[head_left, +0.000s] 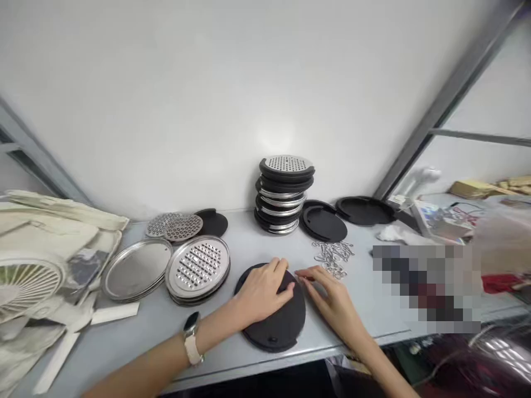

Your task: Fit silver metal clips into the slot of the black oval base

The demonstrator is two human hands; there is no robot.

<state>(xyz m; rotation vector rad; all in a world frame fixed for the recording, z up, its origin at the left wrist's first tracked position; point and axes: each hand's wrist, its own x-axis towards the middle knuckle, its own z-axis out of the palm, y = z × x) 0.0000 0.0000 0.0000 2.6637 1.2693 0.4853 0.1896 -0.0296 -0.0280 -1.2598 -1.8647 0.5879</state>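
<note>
Disc under left hand, right hand at edge

At far left, cream fan grille beside fan blades, in front of other cream parts. Next along bench, plain metal plates, overlapping one another. Behind, near wall, two perforated plates, one partly over the other, with black plate just to the right. In front of these, pile with raised-hole grater on top, tight beside plain plates.

At centre front, disc flat on bench near front edge, with small slot close to rim. Across upper part of disc, left hand, palm down, fingers bent and unclenched, thumb stretched out to the right; watch on wrist. Toward back, near wall, tall stack of black and metal rounds, topped by perforated plate.

Just off right side of disc, right hand, thumb and forefinger close together near rim; impossible to tell whether grasping something small or touching disc. Behind right hand, heap of metal hooks. Farther back, overlapping black trays beside stack, then another tray near frame post. At far right, blurred patch and red item.
</note>
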